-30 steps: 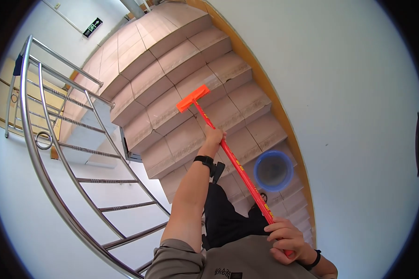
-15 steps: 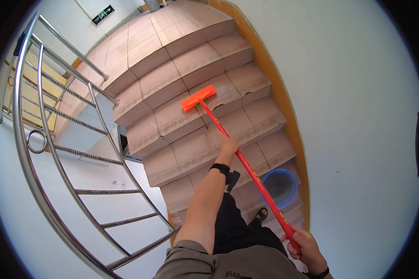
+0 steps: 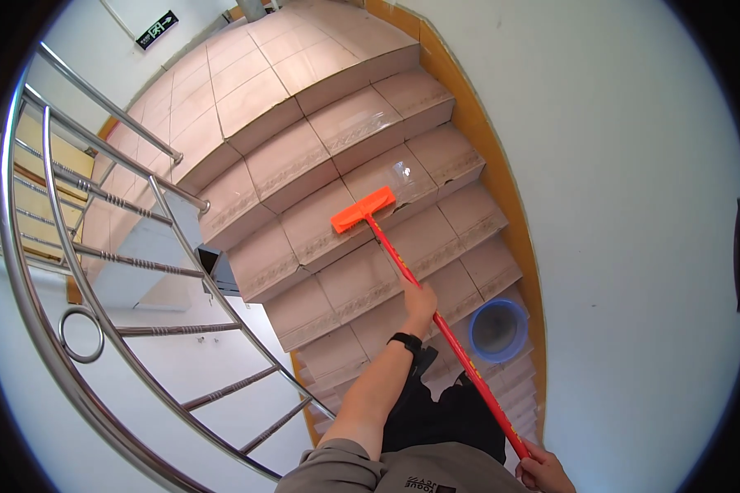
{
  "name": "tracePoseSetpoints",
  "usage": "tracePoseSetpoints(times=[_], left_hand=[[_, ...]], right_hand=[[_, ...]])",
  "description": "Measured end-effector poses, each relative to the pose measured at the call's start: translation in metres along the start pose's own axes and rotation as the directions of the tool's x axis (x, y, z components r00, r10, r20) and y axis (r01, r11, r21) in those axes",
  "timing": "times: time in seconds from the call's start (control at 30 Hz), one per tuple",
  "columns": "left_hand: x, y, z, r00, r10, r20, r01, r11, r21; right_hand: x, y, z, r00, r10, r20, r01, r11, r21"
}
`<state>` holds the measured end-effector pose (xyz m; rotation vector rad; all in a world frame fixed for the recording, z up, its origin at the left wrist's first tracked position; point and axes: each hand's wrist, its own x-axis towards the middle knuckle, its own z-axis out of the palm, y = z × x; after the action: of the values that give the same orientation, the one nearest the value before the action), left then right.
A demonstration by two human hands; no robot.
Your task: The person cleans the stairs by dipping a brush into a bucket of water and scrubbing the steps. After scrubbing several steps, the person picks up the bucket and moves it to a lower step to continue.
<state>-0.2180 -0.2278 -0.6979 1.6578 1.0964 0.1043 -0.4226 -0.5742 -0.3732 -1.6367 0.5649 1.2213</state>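
Observation:
A long-handled scrub brush lies slantwise in front of me, its orange head (image 3: 363, 210) at the front edge of a tiled step (image 3: 316, 215). From the head, its red handle (image 3: 477, 371) runs down toward my lower right. My left hand (image 3: 420, 306) is wrapped round the handle partway along, a black band on that wrist. Near the lower edge of the view, my right hand (image 3: 544, 470) grips the handle's near end. The bristles are hidden beneath the head. Just beyond the head, a shiny wet patch (image 3: 403, 171) shows on the step.
A blue bucket (image 3: 499, 330) stands on a lower step by the right-hand wall (image 3: 625, 246). Along the left runs a metal railing (image 3: 53, 329) with crossbars. Above the steps is a tiled landing (image 3: 247, 70), with a green exit sign (image 3: 156, 30) on the wall beyond.
The brush head has come nearer to me, toward the step's front edge. Both hands have moved lower with the handle. The view has shifted a little, and wet shine now shows on the steps.

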Motion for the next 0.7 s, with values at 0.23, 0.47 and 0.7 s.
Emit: tracePoseSetpoints(times=[0.23,0.47,0.7], left_hand=[[-0.024,-0.003,-0.036,0.994,-0.067,0.087,0.076,0.992,-0.102],[-0.01,0.007,-0.035,0.976,-0.133,0.169,0.137,0.99,-0.01],[0.028,0.006,-0.026,0.997,-0.019,0.068,0.001,0.966,0.259]], right_hand=[[-0.036,-0.005,0.006,0.999,-0.018,0.034,0.023,0.987,-0.158],[-0.021,-0.03,0.0,0.91,0.405,0.087,-0.389,0.908,-0.155],[0.012,-0.025,0.012,0.939,-0.314,0.144,0.322,0.946,-0.041]])
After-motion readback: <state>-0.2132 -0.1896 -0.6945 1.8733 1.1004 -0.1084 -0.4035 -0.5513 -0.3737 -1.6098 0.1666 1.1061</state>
